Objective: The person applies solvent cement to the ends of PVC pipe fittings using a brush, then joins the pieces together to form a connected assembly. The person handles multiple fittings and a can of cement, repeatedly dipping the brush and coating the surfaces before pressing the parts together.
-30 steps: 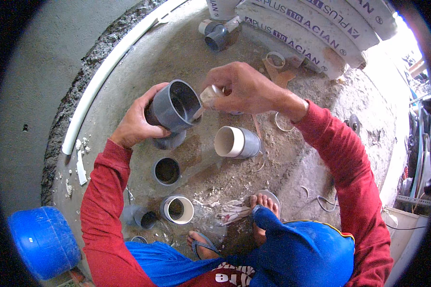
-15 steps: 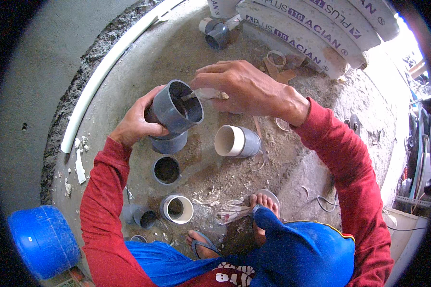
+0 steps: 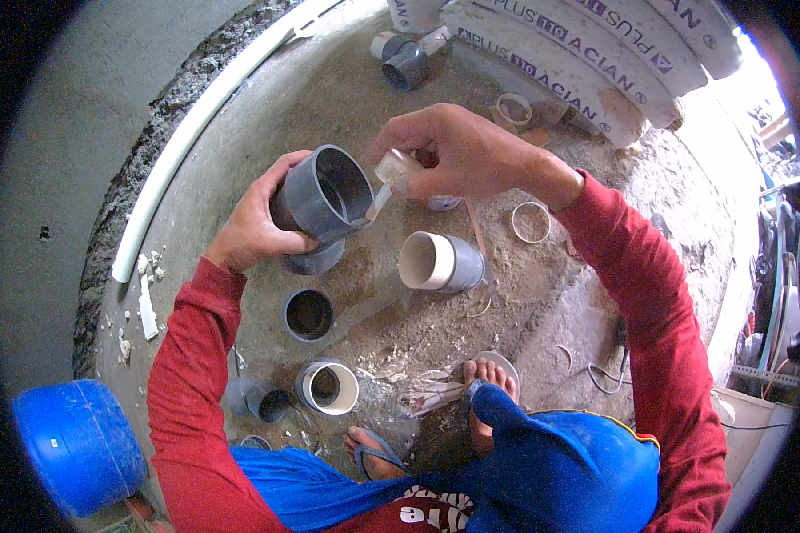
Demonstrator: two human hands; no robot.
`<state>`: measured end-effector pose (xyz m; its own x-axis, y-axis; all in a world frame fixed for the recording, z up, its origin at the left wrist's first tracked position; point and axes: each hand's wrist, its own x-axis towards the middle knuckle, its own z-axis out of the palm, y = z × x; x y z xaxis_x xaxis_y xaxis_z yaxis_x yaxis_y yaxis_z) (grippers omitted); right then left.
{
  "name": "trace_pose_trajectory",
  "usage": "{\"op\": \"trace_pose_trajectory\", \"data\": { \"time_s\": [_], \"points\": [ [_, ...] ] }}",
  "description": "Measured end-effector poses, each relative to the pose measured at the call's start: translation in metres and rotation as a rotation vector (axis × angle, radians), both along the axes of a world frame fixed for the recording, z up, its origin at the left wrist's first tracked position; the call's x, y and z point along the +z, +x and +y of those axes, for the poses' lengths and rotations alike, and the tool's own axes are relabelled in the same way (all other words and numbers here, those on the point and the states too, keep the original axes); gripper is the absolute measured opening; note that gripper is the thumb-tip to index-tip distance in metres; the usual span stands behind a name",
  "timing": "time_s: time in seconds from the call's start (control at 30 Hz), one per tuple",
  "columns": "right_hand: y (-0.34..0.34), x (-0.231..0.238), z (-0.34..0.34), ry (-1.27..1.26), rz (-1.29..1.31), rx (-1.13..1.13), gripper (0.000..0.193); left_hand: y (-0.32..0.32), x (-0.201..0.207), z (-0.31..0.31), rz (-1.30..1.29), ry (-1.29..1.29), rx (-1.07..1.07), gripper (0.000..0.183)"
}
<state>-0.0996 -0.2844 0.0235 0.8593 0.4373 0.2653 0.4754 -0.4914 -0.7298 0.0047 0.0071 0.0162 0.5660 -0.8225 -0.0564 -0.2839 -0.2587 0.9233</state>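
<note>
My left hand [image 3: 262,213] is wrapped round a grey plastic pipe fitting [image 3: 309,200], holding it tilted with its open mouth facing up and right. Pinched in my right hand [image 3: 458,151] is a small, whitish brush [image 3: 380,197]. Its tip points down beside the fitting's right rim; I cannot tell if they touch. Below the hands lies a short cream pipe piece [image 3: 427,261] with a grey collar [image 3: 467,266]. A round container [image 3: 444,203] is partly hidden under my right hand.
Grey pipe mouths [image 3: 308,316] and a cream-rimmed one [image 3: 354,391] stand up from the dusty floor. Large white pipes [image 3: 551,67] are stacked at the far right, near a grey fitting [image 3: 406,67]. A blue drum [image 3: 84,449] stands lower left. A long white pipe [image 3: 178,142] follows the wall.
My right hand has drawn the brush out of the fitting's mouth and turned it tip-down by the rim. The fitting has shifted slightly in my left hand's grip.
</note>
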Motion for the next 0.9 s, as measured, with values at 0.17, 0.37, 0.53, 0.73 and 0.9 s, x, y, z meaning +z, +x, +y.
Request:
{"op": "trace_pose_trajectory", "data": {
  "time_s": [0.17,0.37,0.53,0.73,0.9],
  "points": [
    [-0.005,-0.02,0.007,0.637,0.476,-0.068,0.04,-0.009,-0.003,-0.007,-0.202,0.0,-0.01,0.09],
    [-0.017,-0.042,-0.007,0.683,0.381,-0.427,0.038,-0.012,-0.012,-0.006,-0.407,0.039,0.026,0.084],
    [-0.025,-0.066,-0.054,-0.083,0.006,-0.611,0.04,-0.001,-0.035,0.005,-0.364,0.18,0.051,0.091],
    [-0.016,-0.106,-0.062,-0.306,-0.033,-0.457,0.039,0.015,-0.09,0.005,-0.372,0.224,0.037,0.09],
    [0.007,-0.138,-0.056,-0.456,-0.095,-0.341,0.043,0.023,-0.13,0.003,-0.422,0.24,-0.007,0.093]
  ]
}}
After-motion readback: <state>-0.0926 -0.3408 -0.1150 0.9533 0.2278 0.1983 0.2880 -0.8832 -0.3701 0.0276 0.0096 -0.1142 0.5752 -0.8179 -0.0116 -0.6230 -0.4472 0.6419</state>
